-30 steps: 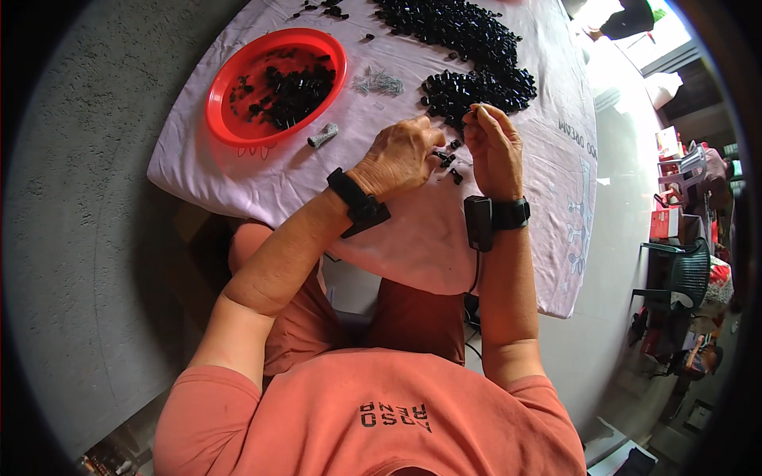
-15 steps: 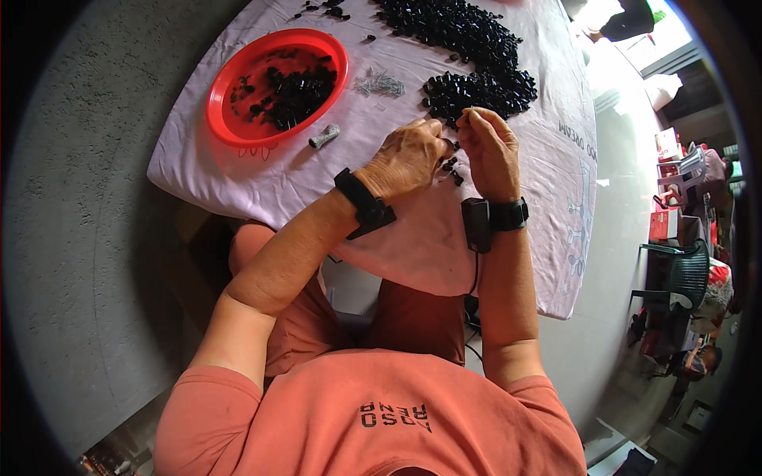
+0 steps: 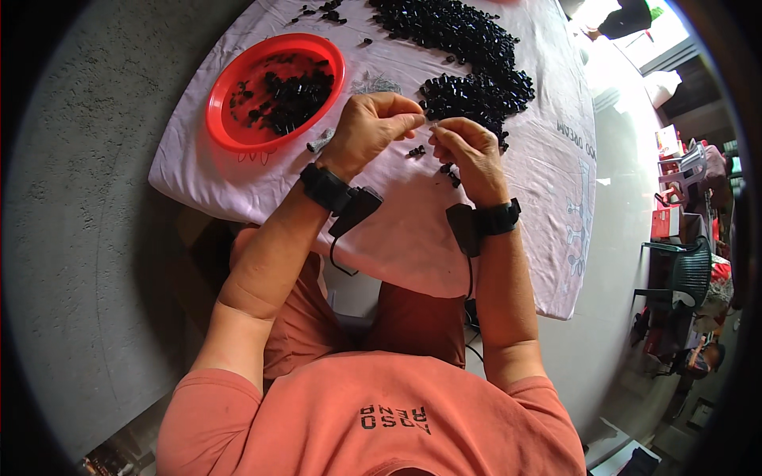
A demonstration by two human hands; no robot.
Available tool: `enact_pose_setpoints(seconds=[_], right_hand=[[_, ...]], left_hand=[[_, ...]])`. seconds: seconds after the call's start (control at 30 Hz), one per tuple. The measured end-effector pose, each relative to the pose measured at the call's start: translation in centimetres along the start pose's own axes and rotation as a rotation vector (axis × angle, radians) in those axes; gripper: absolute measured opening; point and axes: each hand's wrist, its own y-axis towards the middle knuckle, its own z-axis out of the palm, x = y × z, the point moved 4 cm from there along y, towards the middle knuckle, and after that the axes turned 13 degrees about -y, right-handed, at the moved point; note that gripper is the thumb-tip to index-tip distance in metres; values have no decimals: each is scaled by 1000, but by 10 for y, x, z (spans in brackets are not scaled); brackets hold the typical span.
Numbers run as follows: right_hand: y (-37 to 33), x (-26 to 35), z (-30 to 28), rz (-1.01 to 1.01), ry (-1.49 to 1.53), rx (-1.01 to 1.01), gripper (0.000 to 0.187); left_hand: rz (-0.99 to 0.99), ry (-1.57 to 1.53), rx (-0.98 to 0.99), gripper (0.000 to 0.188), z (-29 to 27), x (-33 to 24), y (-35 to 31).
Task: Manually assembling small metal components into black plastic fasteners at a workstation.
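Observation:
My left hand [image 3: 367,133] is raised over the cloth, its thumb and forefinger pinched together. Facing it, my right hand [image 3: 473,155] also pinches with thumb and fingertips, a small gap between the two. Whatever either pinch holds is too small to make out. Below the fingertips lie a small black piece [image 3: 417,151] and a few loose black pieces [image 3: 451,176]. Just beyond my hands spreads a big heap of shiny black plastic pieces [image 3: 476,89]. A little pile of thin metal pins [image 3: 376,82] sits partly behind my left hand, and a short grey cylinder [image 3: 319,143] lies beside it.
A round red basin [image 3: 216,127] holding more black pieces stands at the left. The pale pink cloth [image 3: 540,230] covers the table. Some black pieces [image 3: 321,11] are scattered at the far edge. Chairs [image 3: 689,270] and boxes stand off to the right.
My hands were close together near the heap; the left has moved left and turned, and the right has come slightly nearer and left. A small black piece now shows between them on the cloth.

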Motion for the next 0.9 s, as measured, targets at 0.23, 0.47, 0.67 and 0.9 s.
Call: enact_pose_setpoints(seconds=[0.23,0.47,0.67,0.9], right_hand=[[-4,10,6,-27,-67,56,17],[-4,8,7,-16,-59,66,16],[-4,7,7,-2,-69,63,17],[-3,5,8,-7,-56,63,17]], left_hand=[[-118,-201,-39,18,0,2,-1],[-64,-52,14,17,7,3,-3],[6,139,41,15,12,-6,-5],[80,252,40,14,11,-7,-5]])
